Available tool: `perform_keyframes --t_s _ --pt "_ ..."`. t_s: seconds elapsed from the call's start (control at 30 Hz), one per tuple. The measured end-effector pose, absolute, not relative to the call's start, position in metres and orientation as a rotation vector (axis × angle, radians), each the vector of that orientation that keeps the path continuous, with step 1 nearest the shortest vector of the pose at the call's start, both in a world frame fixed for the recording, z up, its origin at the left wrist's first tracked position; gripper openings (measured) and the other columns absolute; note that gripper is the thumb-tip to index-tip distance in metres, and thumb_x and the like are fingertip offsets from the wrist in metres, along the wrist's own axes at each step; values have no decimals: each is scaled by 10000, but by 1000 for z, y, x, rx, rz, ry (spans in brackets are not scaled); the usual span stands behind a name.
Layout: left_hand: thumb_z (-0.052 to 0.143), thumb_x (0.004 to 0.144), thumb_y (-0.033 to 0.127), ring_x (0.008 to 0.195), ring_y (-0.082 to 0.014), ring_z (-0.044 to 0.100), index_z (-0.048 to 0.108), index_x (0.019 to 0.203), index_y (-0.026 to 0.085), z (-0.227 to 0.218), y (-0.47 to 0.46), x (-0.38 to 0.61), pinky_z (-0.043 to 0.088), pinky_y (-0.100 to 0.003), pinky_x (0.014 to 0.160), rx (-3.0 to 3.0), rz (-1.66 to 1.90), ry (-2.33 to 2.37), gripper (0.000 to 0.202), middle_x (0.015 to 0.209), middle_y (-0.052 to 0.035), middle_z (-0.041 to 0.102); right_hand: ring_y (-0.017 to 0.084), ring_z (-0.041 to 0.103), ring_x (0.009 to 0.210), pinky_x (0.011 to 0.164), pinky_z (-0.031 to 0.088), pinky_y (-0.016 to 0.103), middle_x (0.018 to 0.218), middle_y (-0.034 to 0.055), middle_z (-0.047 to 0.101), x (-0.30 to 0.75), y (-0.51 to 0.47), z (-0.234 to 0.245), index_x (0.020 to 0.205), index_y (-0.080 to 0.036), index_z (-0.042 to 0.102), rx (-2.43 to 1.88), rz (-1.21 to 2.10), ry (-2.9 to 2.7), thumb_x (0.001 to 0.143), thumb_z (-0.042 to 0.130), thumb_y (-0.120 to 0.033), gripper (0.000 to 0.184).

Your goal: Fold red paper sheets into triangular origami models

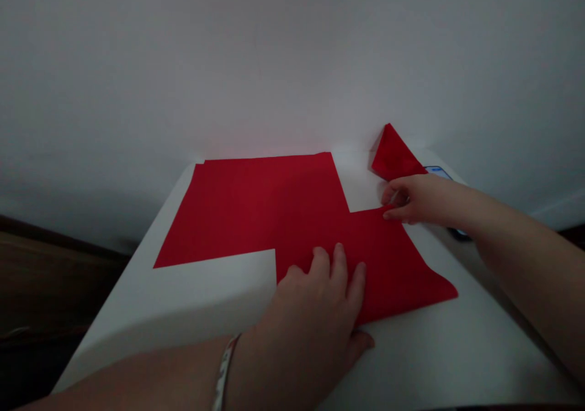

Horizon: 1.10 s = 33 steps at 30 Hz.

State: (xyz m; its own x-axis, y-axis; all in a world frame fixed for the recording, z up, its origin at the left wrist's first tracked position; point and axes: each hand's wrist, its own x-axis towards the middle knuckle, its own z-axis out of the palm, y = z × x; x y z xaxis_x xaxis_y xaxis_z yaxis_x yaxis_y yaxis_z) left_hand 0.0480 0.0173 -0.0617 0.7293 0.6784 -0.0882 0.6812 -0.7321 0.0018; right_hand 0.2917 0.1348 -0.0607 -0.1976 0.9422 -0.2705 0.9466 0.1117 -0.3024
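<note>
Red paper point(256, 204) lies across the white table, spreading from the back left to the front right. Whether it is one piece or two overlapping sheets cannot be made out. My left hand point(315, 313) rests on the front part of the red paper, its fingers spread and pressing near the lower edge. At the back right corner of that front part, my right hand point(406, 198) pinches the edge between thumb and fingers. Just beyond the right hand stands a folded red paper piece point(395, 152) with a pointed top. The front right corner of the paper curls up slightly.
A phone point(439, 172) lies at the right side of the white table point(219, 295), partly hidden by my right arm. A plain wall point(274, 64) rises directly behind the table. Brown wood point(55, 277) shows at the left, beyond the table edge.
</note>
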Motion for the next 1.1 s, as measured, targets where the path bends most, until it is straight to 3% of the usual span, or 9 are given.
perform_keyframes --t_s 0.13,0.3,0.53,0.73,1.1 --pt "446 883 566 1115 -376 551 462 1370 198 -61 17 48 568 -498 673 2900 -137 1100 610 1419 -175 467 143 610 519 473 442 256 571 -35 650 291 134 -56 680 -233 566 2043 -804 2216 703 649 -272 95" --pt "456 879 556 1168 -375 523 431 1390 164 -61 16 50 563 -479 695 2930 -134 1093 645 1427 -225 434 153 607 487 450 454 264 531 -33 635 290 133 -55 672 -234 508 2106 -934 2157 694 650 -254 145" --pt "392 921 492 1152 -391 541 379 1427 268 -60 15 52 548 -486 671 2968 -188 1079 553 1401 -244 451 159 632 504 444 468 255 560 -15 660 291 134 -58 702 -228 533 2039 -936 2193 730 624 -253 99" --pt "351 945 353 1142 -400 549 390 1426 251 -61 18 51 542 -466 646 3011 -218 1027 493 1374 -262 474 133 616 526 474 448 242 622 -23 663 287 130 -56 743 -220 582 2011 -768 2265 730 603 -185 43" --pt "391 932 362 1101 -398 565 406 1413 232 -60 34 43 523 -437 635 3115 -206 1094 498 1365 -250 487 160 638 693 608 451 278 766 5 708 281 121 -61 800 -233 670 2007 -338 2578 793 575 -283 108"
